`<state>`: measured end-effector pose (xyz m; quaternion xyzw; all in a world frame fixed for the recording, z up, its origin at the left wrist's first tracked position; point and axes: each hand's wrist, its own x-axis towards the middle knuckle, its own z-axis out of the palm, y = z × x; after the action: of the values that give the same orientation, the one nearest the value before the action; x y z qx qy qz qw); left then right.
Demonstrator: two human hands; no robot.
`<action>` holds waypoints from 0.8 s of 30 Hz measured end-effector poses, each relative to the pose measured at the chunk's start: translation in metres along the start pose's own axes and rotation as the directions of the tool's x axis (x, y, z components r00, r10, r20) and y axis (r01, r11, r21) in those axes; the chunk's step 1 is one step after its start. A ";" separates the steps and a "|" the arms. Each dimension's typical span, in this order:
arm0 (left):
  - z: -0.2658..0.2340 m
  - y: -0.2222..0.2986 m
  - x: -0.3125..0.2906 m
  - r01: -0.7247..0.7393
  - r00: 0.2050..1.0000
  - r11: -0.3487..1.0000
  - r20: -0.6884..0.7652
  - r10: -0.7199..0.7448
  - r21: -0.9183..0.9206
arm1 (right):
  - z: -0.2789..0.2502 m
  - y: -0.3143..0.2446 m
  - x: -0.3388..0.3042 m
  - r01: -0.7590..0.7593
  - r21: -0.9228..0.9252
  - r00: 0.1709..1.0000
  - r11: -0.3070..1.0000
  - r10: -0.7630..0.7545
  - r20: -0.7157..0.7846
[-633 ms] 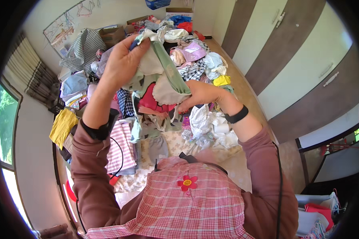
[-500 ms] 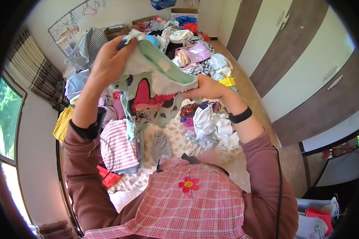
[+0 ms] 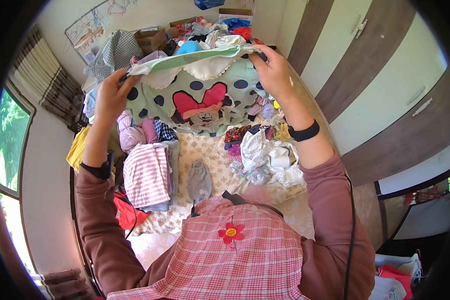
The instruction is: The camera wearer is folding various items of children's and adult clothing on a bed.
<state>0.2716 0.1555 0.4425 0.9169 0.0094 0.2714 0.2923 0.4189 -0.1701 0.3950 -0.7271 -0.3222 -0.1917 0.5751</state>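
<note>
I hold up a small pale green garment (image 3: pixel 195 95) with dark polka dots, a pink bow design and a white scalloped collar. It is spread flat between both hands. My left hand (image 3: pixel 109 97) pinches its left shoulder. My right hand (image 3: pixel 271 70) pinches its right shoulder. The garment hangs above a bed covered with loose clothes. Below it lie a folded stack topped by a pink striped piece (image 3: pixel 146 175) and a small grey folded item (image 3: pixel 199 180).
A heap of white and mixed clothes (image 3: pixel 267 157) lies at the right of the bed. More clothes and cardboard boxes (image 3: pixel 152 37) pile up at the far end. Brown and white wardrobe doors (image 3: pixel 380 95) run along the right. A window (image 3: pixel 7 145) is at left.
The garment was bunched and folded over in my hands. Now my hands have moved apart and raised it, so it hangs spread open with its front showing.
</note>
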 end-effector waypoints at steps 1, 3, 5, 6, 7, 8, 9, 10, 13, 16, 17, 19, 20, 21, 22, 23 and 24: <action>0.008 -0.016 -0.007 -0.110 0.994 0.992 0.004 0.110 0.059 | 0.004 0.005 -0.006 0.061 -0.064 0.998 0.996 -0.059 0.023; 0.029 -0.050 -0.031 -0.235 0.904 0.949 0.406 0.133 0.212 | 0.006 0.026 -0.027 0.113 -0.306 0.927 0.945 0.011 0.375; 0.036 -0.059 -0.047 -0.291 0.705 0.912 0.709 0.000 0.289 | -0.006 0.045 -0.045 0.032 -0.449 0.812 0.893 0.239 0.532; 0.036 -0.062 -0.059 -0.042 0.803 0.976 0.588 -0.096 0.215 | -0.009 0.043 -0.057 -0.110 -0.463 0.833 0.880 0.335 0.440; 0.035 -0.065 -0.065 0.198 0.857 0.975 0.466 -0.221 0.098 | -0.014 0.047 -0.055 -0.108 -0.463 0.830 0.880 0.336 0.445; 0.034 -0.068 -0.065 0.364 0.842 0.928 0.456 -0.288 -0.085 | -0.019 0.050 -0.053 -0.148 -0.353 0.831 0.924 0.310 0.462; 0.028 -0.060 -0.067 0.441 0.802 0.890 0.494 -0.336 -0.112 | -0.024 0.050 -0.061 -0.197 -0.242 0.832 0.950 0.293 0.471; 0.019 -0.052 -0.067 0.521 0.759 0.843 0.524 -0.386 -0.133 | -0.024 0.043 -0.061 -0.200 -0.239 0.827 0.950 0.295 0.478; 0.003 -0.052 -0.063 0.594 0.732 0.737 0.598 -0.327 -0.323 | -0.036 0.004 -0.048 -0.684 0.146 0.610 0.714 0.451 0.651; 0.003 -0.045 -0.045 0.577 0.791 0.437 0.606 -0.088 -0.690 | -0.043 -0.015 -0.029 -0.741 0.416 0.653 0.526 0.423 0.628; 0.021 -0.035 -0.041 0.606 0.795 0.173 0.585 -0.160 -0.776 | -0.039 -0.014 -0.030 -0.796 0.559 0.597 0.230 0.442 0.669; 0.072 -0.062 -0.069 0.595 0.804 0.255 0.567 -0.181 -0.762 | -0.031 0.025 -0.057 -0.776 0.630 0.610 0.033 0.291 0.737; 0.102 -0.100 -0.106 0.509 0.826 0.619 0.542 -0.156 -0.598 | -0.011 0.010 -0.099 -0.731 0.616 0.676 0.293 0.427 0.600; 0.133 -0.136 -0.144 0.363 0.846 0.851 0.517 -0.131 -0.379 | 0.006 -0.005 -0.144 -0.657 0.530 0.753 0.537 0.500 0.428; 0.152 -0.128 -0.167 0.359 0.844 0.853 0.522 -0.123 -0.379 | 0.012 0.000 -0.175 -0.552 0.380 0.832 0.742 0.518 0.196; 0.178 -0.100 -0.194 0.709 0.705 0.218 0.666 -0.243 -0.670 | 0.014 0.018 -0.195 -0.754 0.464 0.617 0.466 0.745 0.254; 0.193 -0.079 -0.209 0.647 0.518 -0.557 0.836 -0.180 -0.520 | 0.012 0.035 -0.216 -0.848 0.516 0.332 0.122 0.880 0.338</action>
<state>0.2015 0.0813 0.1653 0.2258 0.1823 -0.1514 0.9449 0.2872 -0.2162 0.2265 -0.5384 0.1305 0.2752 0.7857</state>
